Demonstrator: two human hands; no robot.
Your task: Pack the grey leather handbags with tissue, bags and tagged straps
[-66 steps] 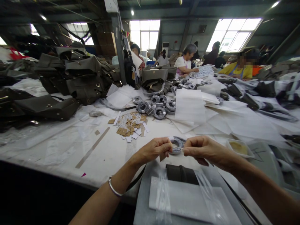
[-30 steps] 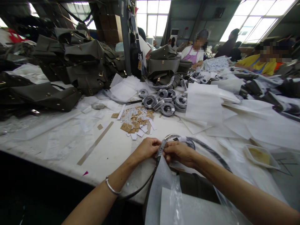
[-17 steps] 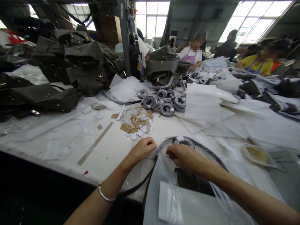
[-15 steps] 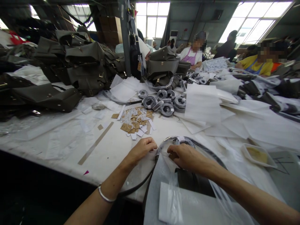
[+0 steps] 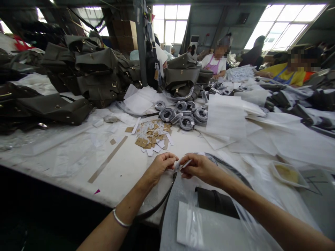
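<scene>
My left hand [image 5: 162, 166] is closed in a pinch at the upper end of a dark strap [image 5: 167, 195]; what its fingertips grip is too small to make out. Close beside it, my right hand [image 5: 196, 166] pinches a small white tag [image 5: 186, 164] between thumb and fingers. Clear plastic wraps part of the strap, which curves down over the table's front edge. Beneath my right forearm lies a dark bag [image 5: 218, 202], partly covered by white foam sheet [image 5: 222, 226] and clear plastic. A plastic-wrapped strap coil behind my right hand is mostly hidden.
Brown and white tags [image 5: 150, 136] are heaped ahead. Behind them lie several wrapped strap coils [image 5: 186, 122]. Dark bags [image 5: 96, 76] are piled at left, foam sheets [image 5: 226, 115] at right, near a plastic tray [image 5: 288, 173]. Co-workers [image 5: 214, 64] sit across the table [image 5: 110, 153].
My right hand has shifted slightly left, toward my left hand, and the white tag now shows in its fingers. My left hand has stayed nearly in place.
</scene>
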